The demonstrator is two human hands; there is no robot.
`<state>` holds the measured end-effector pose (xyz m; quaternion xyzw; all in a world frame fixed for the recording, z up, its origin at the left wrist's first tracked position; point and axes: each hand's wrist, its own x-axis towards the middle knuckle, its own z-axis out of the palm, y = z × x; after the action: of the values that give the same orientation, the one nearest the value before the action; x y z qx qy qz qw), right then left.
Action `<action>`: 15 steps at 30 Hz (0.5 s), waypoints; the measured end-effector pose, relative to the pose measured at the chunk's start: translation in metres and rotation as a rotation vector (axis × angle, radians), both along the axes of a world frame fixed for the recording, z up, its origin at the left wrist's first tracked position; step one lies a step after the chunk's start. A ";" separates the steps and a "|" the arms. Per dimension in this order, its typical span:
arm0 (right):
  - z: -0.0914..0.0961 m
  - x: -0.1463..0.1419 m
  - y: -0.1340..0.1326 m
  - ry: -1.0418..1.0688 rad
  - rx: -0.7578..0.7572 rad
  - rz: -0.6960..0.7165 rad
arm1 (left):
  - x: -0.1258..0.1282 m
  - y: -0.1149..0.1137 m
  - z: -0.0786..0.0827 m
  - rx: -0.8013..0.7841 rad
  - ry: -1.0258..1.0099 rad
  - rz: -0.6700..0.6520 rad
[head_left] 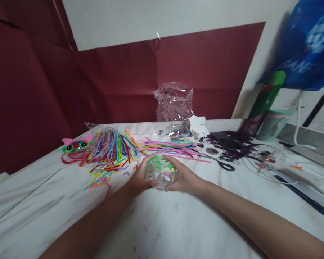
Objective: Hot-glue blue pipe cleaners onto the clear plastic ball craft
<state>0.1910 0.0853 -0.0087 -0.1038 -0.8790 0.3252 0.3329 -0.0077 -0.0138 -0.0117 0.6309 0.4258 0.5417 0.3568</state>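
Note:
A clear, rounded container (162, 172) with bits of green, red, yellow and pink in or on it sits between my hands, low over the white marbled table (162, 223). My left hand (142, 176) curves round its left side and my right hand (184, 177) round its right side. Whether it rests on the table or hangs just above, I cannot tell. Behind it lies a loose row of pipe cleaners (172, 145). Short cut pieces of pipe cleaner (102, 176) are scattered to the left.
At the left are a bundle of colourful pipe cleaners (113, 145) and a pipe-cleaner face (76, 148). Black-handled scissors (226, 165), dark purple yarn (243, 151), a phone (226, 140) and cables lie right. A mug (272, 126), green can (272, 86) and clear plastic bag (175, 102) stand behind.

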 end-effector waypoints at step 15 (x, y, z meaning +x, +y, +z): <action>-0.007 -0.005 -0.008 0.060 0.199 -0.037 | 0.004 -0.004 0.007 0.258 0.520 0.226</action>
<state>0.1858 0.0777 -0.0160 -0.0769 -0.8945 0.2332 0.3735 -0.0040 -0.0179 -0.0047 0.7371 0.4979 0.4478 0.0904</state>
